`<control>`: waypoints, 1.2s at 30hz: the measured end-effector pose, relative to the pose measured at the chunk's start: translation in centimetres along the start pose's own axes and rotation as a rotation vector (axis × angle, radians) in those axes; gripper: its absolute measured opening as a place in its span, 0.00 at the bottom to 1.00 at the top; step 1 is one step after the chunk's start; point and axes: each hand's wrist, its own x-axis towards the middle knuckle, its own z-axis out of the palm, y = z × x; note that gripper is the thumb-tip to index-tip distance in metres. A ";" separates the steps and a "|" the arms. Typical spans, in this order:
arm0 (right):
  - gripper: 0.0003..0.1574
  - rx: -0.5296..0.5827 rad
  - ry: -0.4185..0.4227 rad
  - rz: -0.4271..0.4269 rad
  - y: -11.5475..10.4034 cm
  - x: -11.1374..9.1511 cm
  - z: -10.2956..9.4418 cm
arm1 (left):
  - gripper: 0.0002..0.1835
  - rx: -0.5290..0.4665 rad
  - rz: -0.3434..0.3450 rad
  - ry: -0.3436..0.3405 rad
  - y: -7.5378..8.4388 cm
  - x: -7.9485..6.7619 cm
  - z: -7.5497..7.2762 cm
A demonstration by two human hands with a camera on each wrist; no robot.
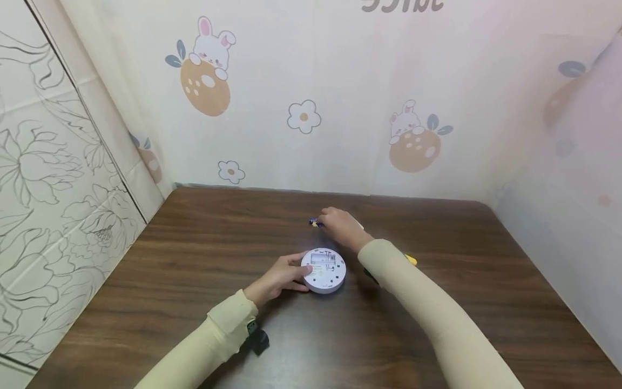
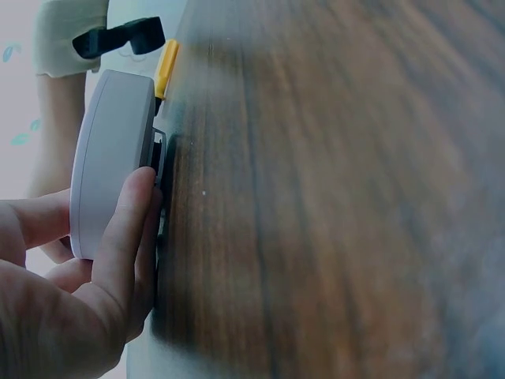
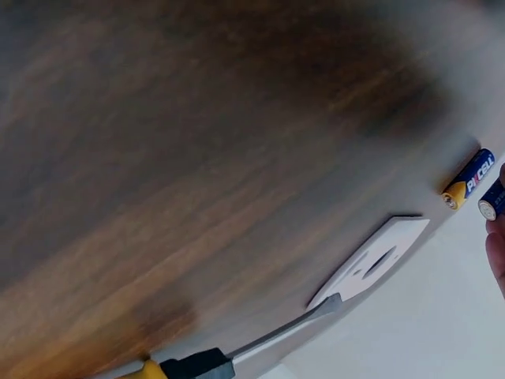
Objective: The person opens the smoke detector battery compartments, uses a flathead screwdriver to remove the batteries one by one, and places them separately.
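My left hand (image 1: pixel 281 278) grips the rim of a round white device (image 1: pixel 326 282), thumb on its upper face. That face has an open battery compartment and small slots. The left wrist view shows the device (image 2: pixel 110 166) edge-on, held by the left hand (image 2: pixel 79 308) just over the table. Farther back, my right hand (image 1: pixel 340 226) is low over the table. In the right wrist view its fingers (image 3: pixel 497 245) pinch a dark blue battery (image 3: pixel 491 204), partly cut off by the frame edge. Beside it lies another battery (image 3: pixel 470 178), blue and yellow.
A screwdriver (image 3: pixel 201 365) with a yellow and black handle lies on the brown wooden table (image 1: pixel 194 259). Its metal tip is by a flat white cover (image 3: pixel 371 260) with a slot. A patterned curtain (image 1: pixel 301 65) hangs behind the table's far edge.
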 end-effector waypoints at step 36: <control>0.05 -0.008 -0.023 0.025 0.8 1.4 2.4 | 0.28 0.003 -0.044 0.026 0.5 0.2 0.4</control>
